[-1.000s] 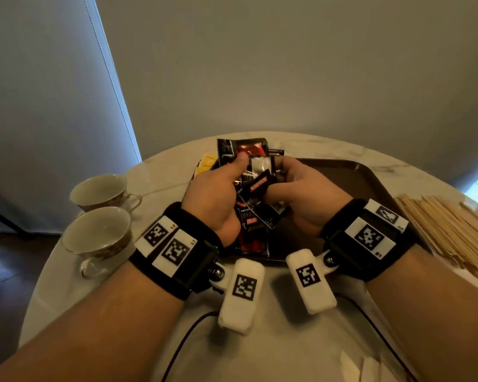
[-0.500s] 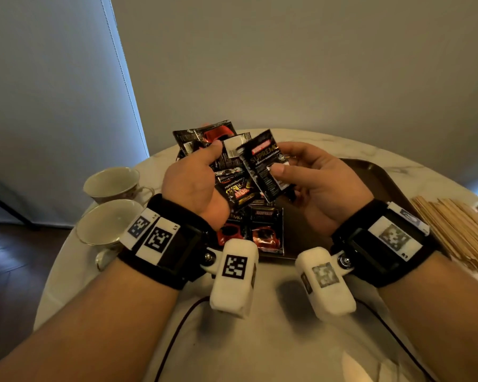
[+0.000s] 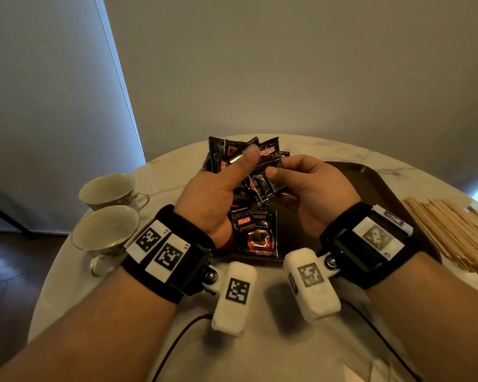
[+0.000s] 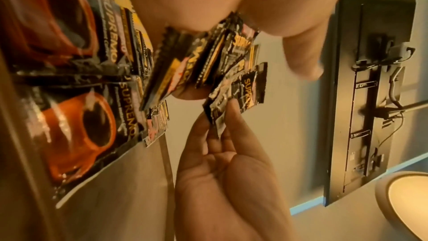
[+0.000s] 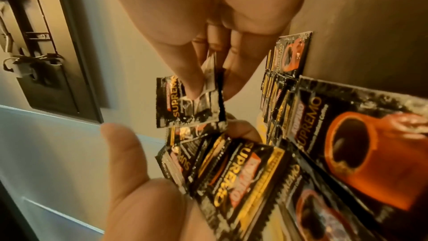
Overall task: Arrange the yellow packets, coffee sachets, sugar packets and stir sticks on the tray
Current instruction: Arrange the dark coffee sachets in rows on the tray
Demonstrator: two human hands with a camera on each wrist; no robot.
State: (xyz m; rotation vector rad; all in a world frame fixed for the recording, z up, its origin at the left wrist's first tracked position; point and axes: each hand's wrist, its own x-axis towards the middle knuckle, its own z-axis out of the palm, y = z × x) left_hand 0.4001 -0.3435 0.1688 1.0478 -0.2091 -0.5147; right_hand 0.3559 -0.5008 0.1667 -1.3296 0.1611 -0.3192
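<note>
My left hand (image 3: 232,172) grips a fanned bundle of black coffee sachets (image 3: 224,155) above the left end of the brown tray (image 3: 370,183). In the right wrist view its thumb stands clear of that bundle (image 5: 231,171). My right hand (image 3: 278,168) pinches one sachet (image 3: 265,186) between thumb and fingers, right beside the bundle; the left wrist view shows this single sachet (image 4: 241,91) too. More sachets (image 3: 260,235) lie flat on the tray's near left part. A strip of yellow packet (image 4: 136,19) shows behind them. Wooden stir sticks (image 3: 453,230) lie heaped right of the tray.
Two teacups (image 3: 108,188) (image 3: 105,230) stand at the round marble table's left edge. A dark cable (image 3: 177,343) runs over the near tabletop. The tray's right half (image 3: 384,194) is bare. A grey wall rises behind the table.
Both hands have risen off the tray with the sachets. My right hand has drawn one sachet out of the bundle and now holds it close under my left thumb.
</note>
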